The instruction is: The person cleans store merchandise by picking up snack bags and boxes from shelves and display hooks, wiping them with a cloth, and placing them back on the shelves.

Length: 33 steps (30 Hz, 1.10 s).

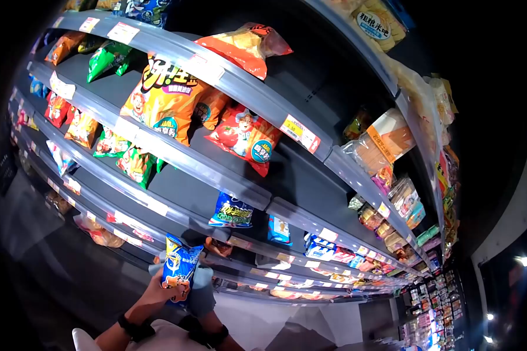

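Observation:
My left hand (168, 290) is closed around a blue snack bag (181, 263) with yellow and white print, held upright close to the lower shelves. A black band circles my left wrist. My right forearm (214, 325), also with a black band, reaches up toward the bag from below. The fingers of my right hand are hidden, so its grip cannot be made out. Grey-blue cloth (202, 292) shows beside the bag. Just beyond, on the shelf, another blue snack bag (231, 210) stands nearest to the held one.
Tilted in view, long shelves with clear price-label rails (211, 175) run across. An orange chip bag (170, 99), a red chip bag (244, 136) and green bags (136, 165) sit on them. Packaged bread (389, 140) is at the right. Pale floor (322, 322) shows below.

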Available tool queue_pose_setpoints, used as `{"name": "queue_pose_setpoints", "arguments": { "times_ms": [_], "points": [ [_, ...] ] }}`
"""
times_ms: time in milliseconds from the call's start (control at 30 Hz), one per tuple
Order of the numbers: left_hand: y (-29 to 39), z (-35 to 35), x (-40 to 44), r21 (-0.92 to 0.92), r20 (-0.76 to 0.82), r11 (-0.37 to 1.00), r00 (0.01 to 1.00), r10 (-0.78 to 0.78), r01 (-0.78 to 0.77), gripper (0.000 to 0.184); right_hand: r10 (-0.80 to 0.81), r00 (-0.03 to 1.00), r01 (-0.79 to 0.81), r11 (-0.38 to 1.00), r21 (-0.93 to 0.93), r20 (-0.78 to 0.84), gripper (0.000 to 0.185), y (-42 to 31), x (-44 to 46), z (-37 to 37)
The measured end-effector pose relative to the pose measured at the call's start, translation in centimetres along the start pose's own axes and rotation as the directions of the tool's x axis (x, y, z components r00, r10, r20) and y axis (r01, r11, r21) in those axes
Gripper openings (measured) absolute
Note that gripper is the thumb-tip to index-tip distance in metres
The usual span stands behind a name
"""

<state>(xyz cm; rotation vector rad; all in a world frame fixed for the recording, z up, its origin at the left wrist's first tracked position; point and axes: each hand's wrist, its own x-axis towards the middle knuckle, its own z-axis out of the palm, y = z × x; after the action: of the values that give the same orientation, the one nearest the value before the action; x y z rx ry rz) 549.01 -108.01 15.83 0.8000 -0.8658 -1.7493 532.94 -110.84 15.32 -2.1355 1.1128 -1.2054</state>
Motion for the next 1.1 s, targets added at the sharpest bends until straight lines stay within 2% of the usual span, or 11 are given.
{"name": "queue_pose_setpoints", "arguments": {
  "times_ms": [167, 233, 300, 367, 433, 533, 633, 767, 833, 900, 1100],
  "points": [
    [0.5, 1.1, -0.5, 0.079, -0.123, 0.996, 0.991, 0.046, -0.036, 0.049, -0.039, 0.989, -0.017, 0.924, -0.381, -0.139, 0.035, -0.7, 0.3, -1.2],
    [1.3, 1.5, -0.8, 0.449, -0.209, 0.889, 0.978, 0.007, 0.090, 0.051, -0.131, 0.979, 0.048, 0.896, -0.442, -0.158, 0.039, 1.4, -1.2, -0.9],
    [0.8, 1.0, -0.4, 0.364, -0.212, 0.928, 0.977, -0.004, 0.083, 0.051, -0.094, 0.984, 0.025, 0.913, -0.406, -0.152, 0.038, 3.7, -3.8, 0.0],
    [2.4, 1.3, -0.3, 0.247, -0.239, 0.957, 0.947, 0.216, -0.156, 0.047, 0.266, 0.961, -0.215, 0.888, -0.408, 0.072, 0.033, 4.4, -5.0, 1.7],
    [1.1, -0.5, 0.9, 0.191, -0.234, 0.962, 0.942, 0.240, -0.197, 0.045, 0.054, 0.997, -0.072, 0.926, -0.370, -0.058, 0.029, 4.1, -6.5, 5.2],
    [-0.2, -2.9, 1.3, -0.106, -0.278, 0.964, 0.938, 0.206, -0.243, 0.047, -0.093, 0.972, 0.204, 0.794, -0.572, 0.218, 0.029, 5.6, -6.5, 8.6],
    [-4.9, -5.5, 1.4, -0.181, -0.344, 0.908, 0.890, 0.300, -0.377, 0.042, -0.081, 0.970, 0.176, 0.885, -0.431, 0.231, 0.029, 4.6, -4.9, 8.9],
    [-3.9, -5.7, -0.7, 0.230, -0.462, 0.933, 0.812, 0.355, -0.277, 0.054, -0.036, 0.976, 0.090, 0.964, -0.250, 0.214, 0.028, 1.8, -2.2, 7.7],
    [0.7, -3.8, -4.4, 0.435, -0.529, 0.897, 0.828, 0.183, 0.080, 0.060, -0.019, 0.975, 0.061, 0.981, -0.183, 0.222, 0.028, 0.1, -1.7, 6.7],
    [0.5, -3.5, -4.7, 0.643, -0.575, 0.743, 0.759, 0.306, 0.187, 0.057, -0.065, 0.962, 0.115, 0.977, -0.179, 0.264, 0.028, -0.5, -1.2, 7.2],
    [2.4, -4.7, -6.5, 0.653, -0.580, 0.750, 0.708, 0.403, 0.108, 0.052, -0.222, 0.834, 0.462, 0.782, -0.418, 0.506, 0.027, 0.2, 1.1, 10.7]
  ]
}}
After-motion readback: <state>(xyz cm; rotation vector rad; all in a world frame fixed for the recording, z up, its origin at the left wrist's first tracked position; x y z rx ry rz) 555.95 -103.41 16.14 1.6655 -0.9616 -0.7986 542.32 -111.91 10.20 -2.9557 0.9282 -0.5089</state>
